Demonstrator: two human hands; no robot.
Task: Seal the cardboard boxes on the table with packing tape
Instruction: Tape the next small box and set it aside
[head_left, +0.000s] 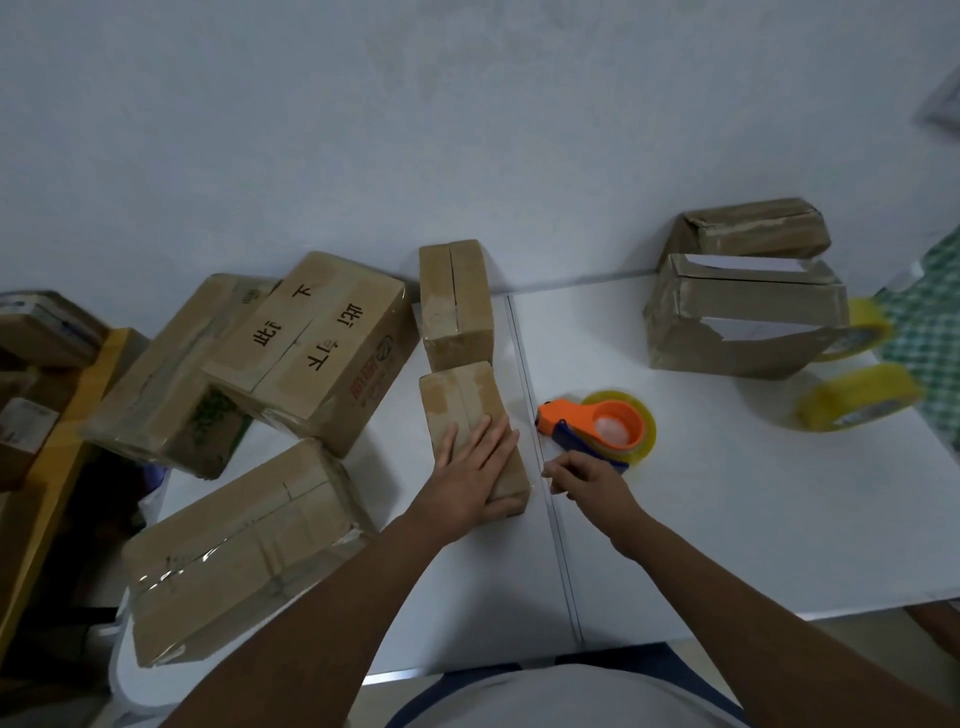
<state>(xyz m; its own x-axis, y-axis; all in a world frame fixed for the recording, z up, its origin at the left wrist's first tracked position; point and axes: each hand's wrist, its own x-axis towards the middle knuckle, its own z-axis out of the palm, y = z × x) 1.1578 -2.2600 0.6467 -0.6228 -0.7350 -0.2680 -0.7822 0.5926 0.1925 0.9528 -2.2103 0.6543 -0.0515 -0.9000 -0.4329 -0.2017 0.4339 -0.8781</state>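
The left hand (475, 467) lies flat, fingers straight, pressing the top of a small box (470, 410) at the middle of the white table (753, 519); the box runs lengthwise away from the person. Just right of it sits the tape dispenser (597, 423), orange plastic on a glossy yellow roll, handle pointing back toward the right hand (584, 478). That hand, the nearer one, hovers at the handle with fingers loosely curled, gripping nothing I can see. The cardboard looks matte, creased, patched with old tape
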